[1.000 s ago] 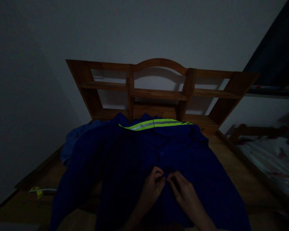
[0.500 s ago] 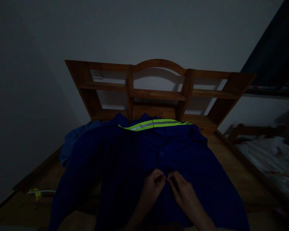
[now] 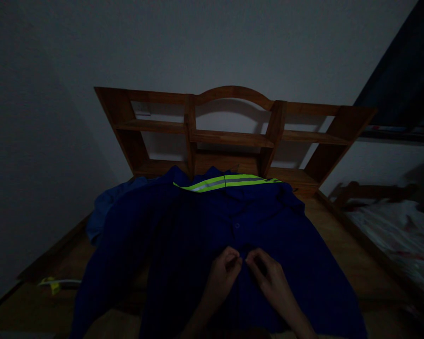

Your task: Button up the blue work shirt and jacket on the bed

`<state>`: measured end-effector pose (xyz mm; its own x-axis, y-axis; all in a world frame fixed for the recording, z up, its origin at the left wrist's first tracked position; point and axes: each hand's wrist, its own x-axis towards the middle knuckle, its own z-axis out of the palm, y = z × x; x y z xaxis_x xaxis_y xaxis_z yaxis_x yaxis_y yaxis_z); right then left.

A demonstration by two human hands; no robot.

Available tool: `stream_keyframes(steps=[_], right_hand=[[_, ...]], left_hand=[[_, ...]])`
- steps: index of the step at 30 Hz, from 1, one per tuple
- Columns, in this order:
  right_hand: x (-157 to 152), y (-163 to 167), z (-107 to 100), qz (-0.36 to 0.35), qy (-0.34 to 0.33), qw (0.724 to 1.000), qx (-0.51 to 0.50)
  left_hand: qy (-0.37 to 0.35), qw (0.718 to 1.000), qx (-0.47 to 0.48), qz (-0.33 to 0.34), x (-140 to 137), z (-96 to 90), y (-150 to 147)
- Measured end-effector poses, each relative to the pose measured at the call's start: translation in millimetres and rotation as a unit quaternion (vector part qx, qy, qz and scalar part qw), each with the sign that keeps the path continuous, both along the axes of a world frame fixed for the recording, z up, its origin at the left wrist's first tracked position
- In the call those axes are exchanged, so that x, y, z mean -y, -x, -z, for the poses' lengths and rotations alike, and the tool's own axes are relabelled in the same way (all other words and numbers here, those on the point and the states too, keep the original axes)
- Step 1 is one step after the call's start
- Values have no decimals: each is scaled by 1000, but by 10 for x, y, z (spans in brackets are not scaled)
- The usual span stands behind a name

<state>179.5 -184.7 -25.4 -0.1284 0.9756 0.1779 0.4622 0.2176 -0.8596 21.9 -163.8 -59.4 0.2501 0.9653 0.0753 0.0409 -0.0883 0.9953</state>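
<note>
A dark blue work jacket [image 3: 289, 263] lies spread out in front of me, with a yellow-green and silver reflective strip [image 3: 240, 181] across its far part. A round button [image 3: 237, 226] shows on its front placket. Closer to me, my left hand [image 3: 223, 273] pinches the jacket's front edge between thumb and fingers. Just to its right, my right hand [image 3: 268, 275] is also closed in a pinch at the same placket, its fingertips a small gap from the left ones. Whatever lies between the fingertips is too dark to make out clearly.
Beyond the jacket stands a wooden shelf headboard [image 3: 233, 137] against the wall. Lighter blue cloth [image 3: 104, 207] is bunched at the left. A yellow item with a white strip [image 3: 55, 285] lies lower left. White crumpled bedding or plastic [image 3: 399, 226] is at the right.
Both hands stay at the placket. My right fingertips have shifted very slightly, and the jacket lies as before.
</note>
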Motion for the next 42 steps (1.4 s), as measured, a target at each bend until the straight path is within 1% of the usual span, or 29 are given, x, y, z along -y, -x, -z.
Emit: stream_keyframes(steps=[4, 7, 12, 17, 21, 27, 32, 37, 39, 40, 42], right_hand=[[-52, -34, 77, 9, 40, 998, -51], [-64, -48, 109, 6, 62, 996, -71], [-37, -33, 53, -12, 81, 994, -67], [-41, -40, 4, -22, 116, 990, -77], [-84, -70, 41, -30, 138, 984, -108], [-120, -92, 79, -41, 142, 980, -132], [-76, -71, 18, -26, 119, 986, -118], [-39, -75, -46, 0, 76, 988, -133], [33, -85, -42, 30, 42, 993, -103], [95, -89, -29, 46, 17, 996, -71], [267, -94, 14, 67, -61, 996, 18]], left_hand=[[6, 1000, 9, -1, -9, 9, 0], [13, 1000, 14, -1, -4, -18, -2], [43, 997, 58, 15, 8, -71, 0], [51, 995, 78, 33, 11, -55, 1], [40, 997, 65, 26, 25, -37, -21], [19, 1000, 10, -22, 33, -1, -77], [7, 999, -27, -40, 32, 1, -102], [-12, 995, -84, -47, 53, -65, -130], [-16, 992, -113, -57, 138, -105, -121], [-22, 990, -125, -68, 210, -124, -103], [-29, 985, -143, -88, 409, -153, -31]])
